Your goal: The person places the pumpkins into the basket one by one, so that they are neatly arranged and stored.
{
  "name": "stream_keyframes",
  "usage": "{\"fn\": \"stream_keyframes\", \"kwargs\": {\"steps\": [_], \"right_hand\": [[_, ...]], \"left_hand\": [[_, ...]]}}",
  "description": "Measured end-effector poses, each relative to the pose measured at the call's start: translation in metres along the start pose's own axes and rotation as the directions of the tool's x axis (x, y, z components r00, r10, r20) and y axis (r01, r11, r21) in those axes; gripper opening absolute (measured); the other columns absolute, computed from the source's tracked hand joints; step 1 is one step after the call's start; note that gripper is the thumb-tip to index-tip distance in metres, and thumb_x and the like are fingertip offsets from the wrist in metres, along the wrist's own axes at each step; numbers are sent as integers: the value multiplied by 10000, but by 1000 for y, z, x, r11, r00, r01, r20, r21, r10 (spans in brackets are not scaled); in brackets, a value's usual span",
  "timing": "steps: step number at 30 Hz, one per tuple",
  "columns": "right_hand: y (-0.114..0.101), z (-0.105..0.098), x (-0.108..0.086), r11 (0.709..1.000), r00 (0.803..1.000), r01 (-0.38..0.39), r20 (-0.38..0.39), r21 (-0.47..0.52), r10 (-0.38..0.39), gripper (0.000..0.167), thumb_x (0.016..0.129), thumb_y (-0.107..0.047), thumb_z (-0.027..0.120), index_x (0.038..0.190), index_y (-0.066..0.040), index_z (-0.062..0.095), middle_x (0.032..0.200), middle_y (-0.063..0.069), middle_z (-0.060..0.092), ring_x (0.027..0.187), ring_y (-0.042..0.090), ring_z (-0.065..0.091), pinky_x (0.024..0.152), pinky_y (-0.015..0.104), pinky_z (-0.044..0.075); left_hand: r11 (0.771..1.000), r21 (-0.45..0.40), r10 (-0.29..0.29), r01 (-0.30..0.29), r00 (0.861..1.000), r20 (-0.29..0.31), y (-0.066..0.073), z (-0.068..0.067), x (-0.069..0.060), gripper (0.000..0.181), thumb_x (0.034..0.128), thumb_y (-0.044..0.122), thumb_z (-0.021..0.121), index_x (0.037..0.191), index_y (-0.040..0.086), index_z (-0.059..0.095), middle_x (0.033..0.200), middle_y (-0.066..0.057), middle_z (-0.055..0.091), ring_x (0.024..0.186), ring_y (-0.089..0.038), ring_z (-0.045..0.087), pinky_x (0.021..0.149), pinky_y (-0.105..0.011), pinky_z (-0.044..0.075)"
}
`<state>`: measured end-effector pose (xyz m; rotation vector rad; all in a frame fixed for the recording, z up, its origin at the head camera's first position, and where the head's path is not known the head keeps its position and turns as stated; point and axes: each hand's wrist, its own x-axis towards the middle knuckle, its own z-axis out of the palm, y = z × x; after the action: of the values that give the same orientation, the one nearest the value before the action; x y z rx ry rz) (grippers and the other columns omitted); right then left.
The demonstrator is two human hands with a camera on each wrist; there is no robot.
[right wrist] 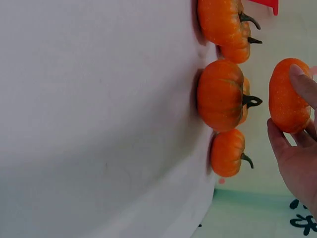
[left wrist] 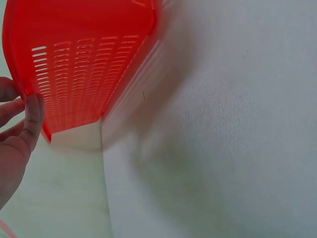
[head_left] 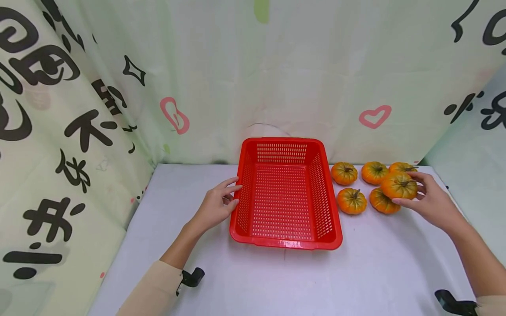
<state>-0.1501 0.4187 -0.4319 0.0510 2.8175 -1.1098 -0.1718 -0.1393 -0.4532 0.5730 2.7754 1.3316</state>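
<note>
A red plastic basket (head_left: 282,243) with slotted walls stands in the middle of the table, nothing inside it. My left hand (head_left: 218,202) holds its left rim; in the left wrist view one digit of that hand (left wrist: 17,136) lies against the outer wall and the others are at the rim. To the right of the basket, my right hand (head_left: 432,202) grips a small orange pumpkin (head_left: 398,185). The right wrist view shows this held pumpkin (right wrist: 288,96) raised off the table, between thumb and fingers. Several similar pumpkins (head_left: 351,201) sit beneath and beside it.
The white tabletop (head_left: 276,285) carries the basket and the pumpkins. A pale printed curtain (head_left: 292,79) hangs behind the table's back edge and along both sides. Two pumpkins, the back-left pumpkin (head_left: 344,173) and the one in front of it, are close to the basket's right wall.
</note>
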Motion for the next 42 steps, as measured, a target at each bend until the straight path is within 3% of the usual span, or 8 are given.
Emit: {"fn": "stream_keyframes", "kwargs": {"steps": [6, 13, 15, 17, 20, 21, 33, 42], "right_hand": [[-24, 9, 3, 999, 999, 52, 7, -18, -51, 975, 929, -306, 782, 1587, 43, 152, 1550, 407, 245, 1297, 652, 367, 720, 218, 618], [-52, 16, 8, 994, 994, 107, 13, -19, -106, 976, 901, -310, 814, 1579, 38, 204, 1543, 362, 305, 1298, 599, 396, 725, -4, 446], [-60, 18, 10, 991, 991, 130, 12, -31, -130, 961, 894, -300, 821, 1578, 26, 230, 1543, 344, 324, 1309, 578, 402, 816, 132, 569], [-68, 21, 11, 986, 987, 158, 12, -47, -158, 956, 884, -303, 830, 1581, 7, 254, 1548, 325, 343, 1319, 556, 410, 888, 333, 614], [-81, 24, 14, 978, 981, 194, 15, -71, -193, 948, 880, -296, 834, 1595, -26, 272, 1565, 298, 353, 1337, 525, 419, 952, 602, 516], [-85, 25, 15, 977, 980, 201, 19, -73, -200, 950, 880, -304, 834, 1602, -41, 275, 1574, 289, 352, 1342, 519, 424, 958, 614, 517], [-130, 38, 31, 969, 969, 240, 78, -63, -235, 942, 863, -390, 834, 1605, -123, 318, 1584, 214, 398, 1366, 459, 453, 998, 641, 525], [-156, 53, 50, 964, 960, 263, 115, -47, -256, 878, 885, -277, 830, 1587, -102, 334, 1546, 211, 442, 1347, 436, 477, 971, 589, 564]], "left_hand": [[1000, -5, 12, -12, 1000, -2, 1, -1, 0, 409, 945, 38, 702, 1351, 16, 672, 1534, -91, 542, 873, -159, 670, 822, -303, 630], [1000, -2, 14, -14, 1000, 0, 1, 0, 1, 405, 944, 36, 698, 1348, 8, 671, 1532, -96, 543, 867, -160, 671, 824, -312, 631], [1000, -2, 12, -12, 1000, 0, 1, 0, 1, 405, 944, 38, 699, 1347, 9, 672, 1533, -97, 542, 868, -160, 670, 825, -313, 631], [1000, -2, 9, -9, 1000, 0, 2, 0, 1, 404, 945, 39, 699, 1347, 10, 673, 1533, -97, 543, 868, -162, 669, 824, -313, 632], [1000, 0, 8, -8, 1000, -1, 2, 0, 1, 402, 944, 34, 697, 1344, 1, 672, 1530, -99, 545, 869, -166, 670, 819, -314, 631], [1000, 1, 9, -9, 1000, -1, 2, 0, 1, 401, 944, 31, 695, 1343, -4, 671, 1528, -101, 546, 868, -167, 670, 817, -315, 631], [1000, 6, 3, -3, 1000, 9, 5, -1, 1, 409, 951, 35, 687, 1357, -8, 659, 1530, -104, 543, 880, -172, 667, 821, -309, 629], [1000, 4, -24, 24, 1000, 18, 6, -3, 0, 413, 953, 40, 694, 1363, 4, 659, 1539, -87, 538, 891, -170, 673, 829, -313, 629]]}}
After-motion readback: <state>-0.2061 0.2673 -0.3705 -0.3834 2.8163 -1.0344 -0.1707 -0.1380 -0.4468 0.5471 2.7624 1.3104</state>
